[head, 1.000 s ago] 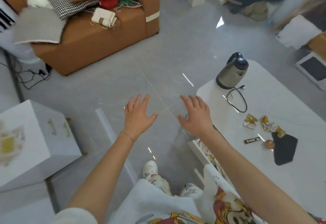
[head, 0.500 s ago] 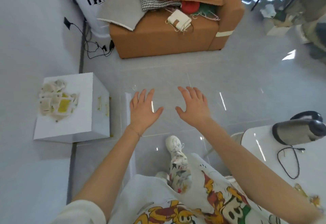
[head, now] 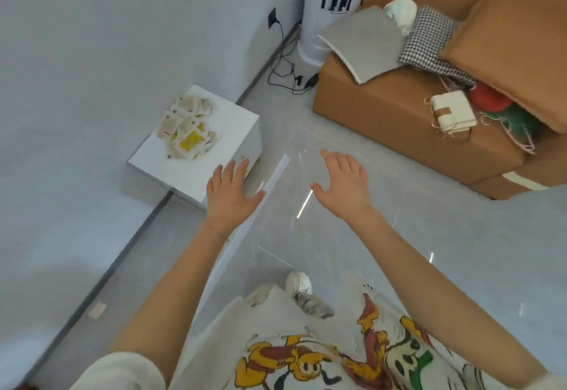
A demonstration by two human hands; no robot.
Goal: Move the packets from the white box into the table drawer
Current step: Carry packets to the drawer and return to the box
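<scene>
Both hands out, holding nothing
The packets (head: 187, 130) lie heaped on top of the white box (head: 228, 119). The left hand (head: 228, 196) is at the box's near corner, the right hand (head: 343, 187) to the box's right, and the fingers (head: 234, 172) of both are spread.

There's only the one camera, worn on the person's head, tipped forward and steeply down along both bare arms to the left hand (head: 228, 198) and right hand (head: 343, 187) held out in front. The lens is wide, so straight lines bow near the edges. Closest, at the bottom, are the printed shirt (head: 306, 359) and a shoe (head: 298, 282); farther off, the white box (head: 171, 168) sits upper left by the wall (head: 92, 52), the brown sofa (head: 383, 119) upper right
</scene>
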